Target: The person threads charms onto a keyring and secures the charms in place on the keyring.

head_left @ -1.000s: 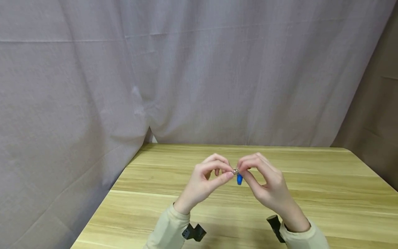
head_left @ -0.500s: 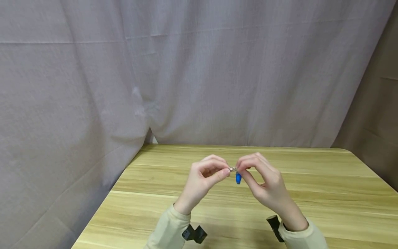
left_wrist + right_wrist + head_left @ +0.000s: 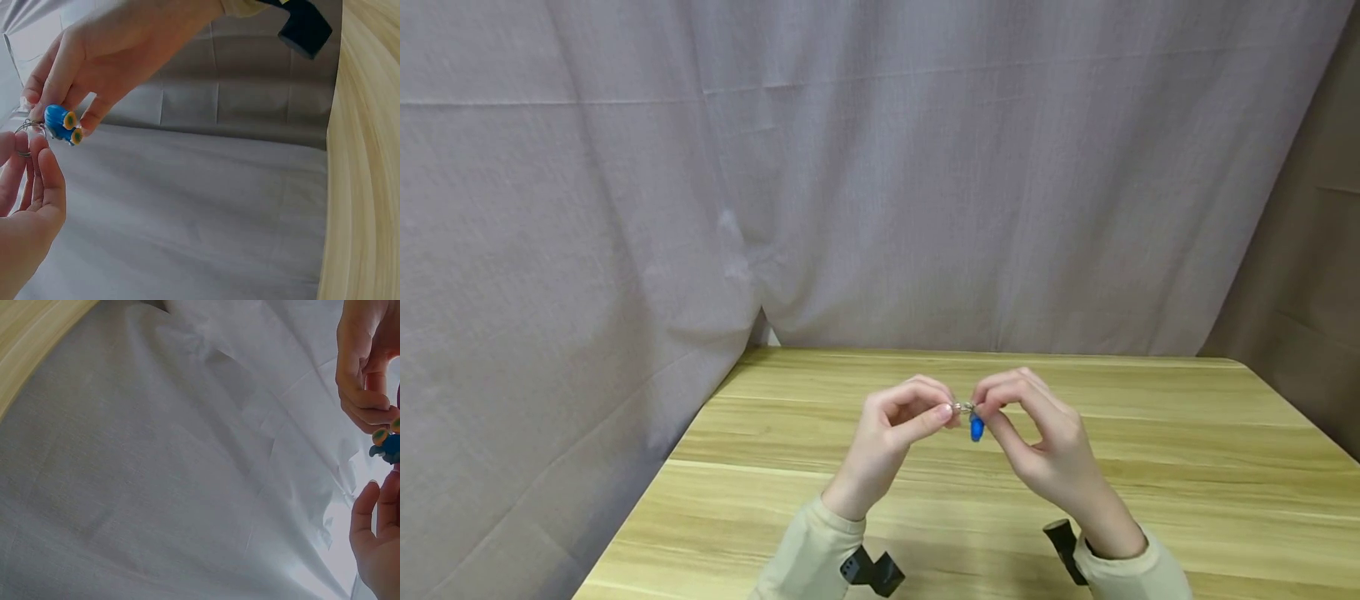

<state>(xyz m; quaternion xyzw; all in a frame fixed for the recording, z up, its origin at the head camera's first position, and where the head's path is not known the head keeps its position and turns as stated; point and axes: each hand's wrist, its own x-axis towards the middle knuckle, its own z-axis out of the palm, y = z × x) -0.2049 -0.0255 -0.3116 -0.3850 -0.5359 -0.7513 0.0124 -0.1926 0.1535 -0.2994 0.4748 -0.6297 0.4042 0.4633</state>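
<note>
In the head view, my left hand point(image 3: 887, 433) pinches a metal key ring point(image 3: 961, 407) between thumb and forefinger. My right hand point(image 3: 1041, 433) holds the other end of the same keychain, with thumb and fingertips together at its metal part. Below the right fingertips hangs a small blue keychain figure point(image 3: 977, 427). Seen from the left wrist, the figure point(image 3: 62, 124) has round orange-and-green ends, and thin wire rings point(image 3: 30, 128) link it toward the left fingers. At the right wrist view's edge, the figure point(image 3: 390, 449) lies between both hands, partly cut off.
Both hands are raised over a light wood-grain table point(image 3: 820, 500). Grey curtain cloth point(image 3: 880, 183) hangs behind the table and along its left side. A black wrist camera point(image 3: 872, 571) sits on the left cuff, and another point(image 3: 1063, 550) on the right.
My left hand has shifted slightly left and its grip on the key ring has changed, so more metal shows between the hands. The right hand has hardly moved; the blue figure sways slightly.
</note>
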